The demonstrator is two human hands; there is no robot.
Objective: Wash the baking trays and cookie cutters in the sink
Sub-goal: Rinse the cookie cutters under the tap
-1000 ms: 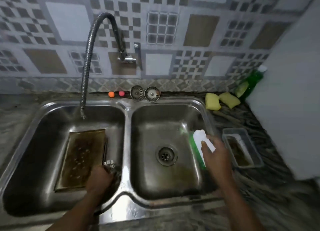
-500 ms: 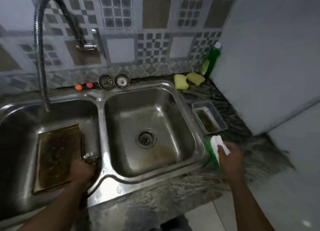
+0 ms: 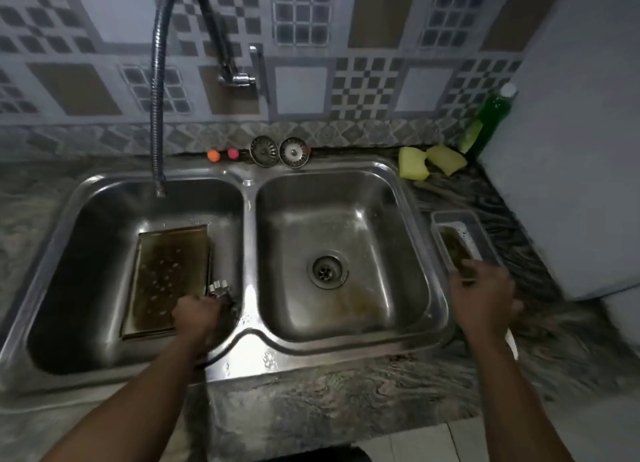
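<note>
A large stained baking tray point(image 3: 166, 274) lies flat in the left basin of the double steel sink point(image 3: 247, 198). My left hand point(image 3: 197, 314) is at the tray's near right corner and grips a small metal cookie cutter point(image 3: 218, 286), which sticks out above my fingers. A small deep baking tray point(image 3: 459, 234), dirty inside, stands on the counter right of the sink. My right hand point(image 3: 485, 297) is at its near end, fingers curled over the rim. The right basin holds nothing.
A flexible tap hose point(image 3: 157, 115) hangs over the left basin. Two strainers point(image 3: 278, 152) and two small balls point(image 3: 223, 155) sit behind the sink. Yellow sponges point(image 3: 429, 161) and a green soap bottle point(image 3: 488, 118) are at the back right, beside a white wall.
My right hand no longer holds the green and white bottle; it moved forward to the small tray's near end. My left hand stayed on the cookie cutter.
</note>
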